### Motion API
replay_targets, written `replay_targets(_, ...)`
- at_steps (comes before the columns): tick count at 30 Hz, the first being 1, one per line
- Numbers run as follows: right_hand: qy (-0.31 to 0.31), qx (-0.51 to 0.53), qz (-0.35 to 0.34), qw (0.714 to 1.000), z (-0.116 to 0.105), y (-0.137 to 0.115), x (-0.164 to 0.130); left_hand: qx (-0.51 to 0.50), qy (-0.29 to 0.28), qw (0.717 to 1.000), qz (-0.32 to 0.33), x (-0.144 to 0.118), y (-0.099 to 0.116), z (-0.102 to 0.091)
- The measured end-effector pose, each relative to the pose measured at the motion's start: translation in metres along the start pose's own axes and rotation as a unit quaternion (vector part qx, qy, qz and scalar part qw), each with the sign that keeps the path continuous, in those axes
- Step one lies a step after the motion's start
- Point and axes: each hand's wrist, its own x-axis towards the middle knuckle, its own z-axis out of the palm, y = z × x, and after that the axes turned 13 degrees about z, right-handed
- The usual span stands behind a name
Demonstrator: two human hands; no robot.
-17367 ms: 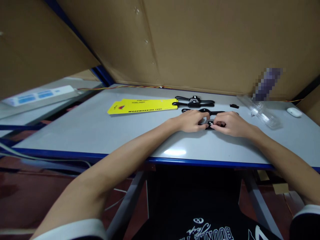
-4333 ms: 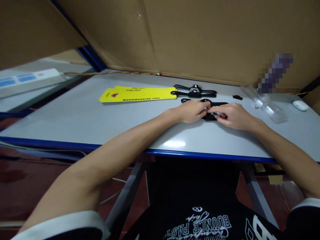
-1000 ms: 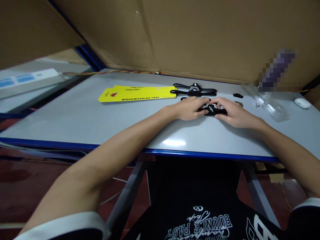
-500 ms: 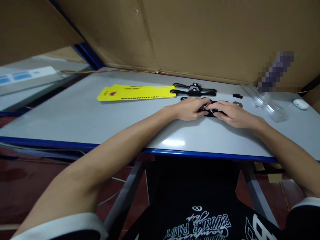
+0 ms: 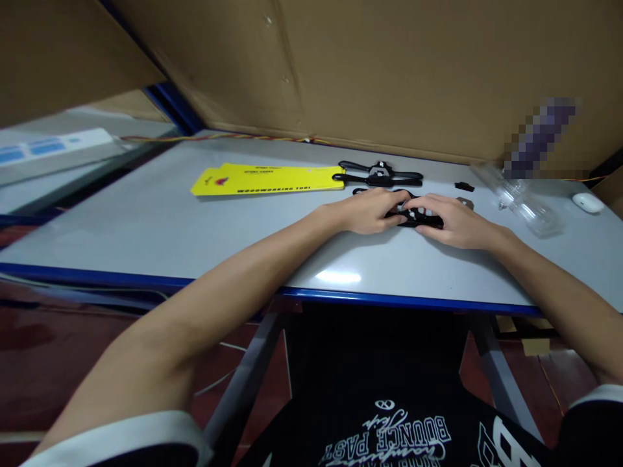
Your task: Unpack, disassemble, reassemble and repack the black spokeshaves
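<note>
A black spokeshave (image 5: 415, 216) lies low over the table between my hands. My left hand (image 5: 372, 212) is closed around its left part, with thumb and fingers hiding the handle. From the right, my right hand (image 5: 450, 219) holds the tool, its index finger across the metal middle and its thumb at the near edge. A black handle end (image 5: 359, 191) shows behind my left hand; I cannot tell whether it belongs to the held tool. Farther back lie two more black spokeshaves (image 5: 380, 174). Beside my right hand are a grey metal plate (image 5: 467, 203) and a small black piece (image 5: 464, 187).
Yellow cards (image 5: 272, 180) printed "WOODWORKING TOOL" lie to the left. Clear plastic packaging (image 5: 530, 207) and a white mouse-shaped object (image 5: 587, 202) are at the right. A cardboard wall (image 5: 389, 71) rises behind the table, with a blurred-out purple item (image 5: 540, 139) before it.
My right thumb and index finger have spread a little apart, and more of the spokeshave's middle shows. My left hand stays where it was on the tool.
</note>
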Motion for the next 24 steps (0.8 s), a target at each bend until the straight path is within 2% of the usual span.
replay_targets(11, 0.013, 0.020, -0.011, 1.000, -0.0009, 0.0000, 0.0002, 0.013, 0.010, 1.000, 0.013, -0.0011, -0.0025, 0.0005)
replay_targets(18, 0.065, 0.044, 0.087, 0.993, 0.0024, 0.0036, -0.0003, 0.019, 0.004, 1.000, 0.013, -0.0014, -0.0033, 0.0008)
replay_targets(24, 0.056, 0.078, 0.114, 0.989, 0.0026, 0.0029, 0.0009, 0.017, 0.003, 1.000, 0.006, -0.0008, -0.0029, 0.0008)
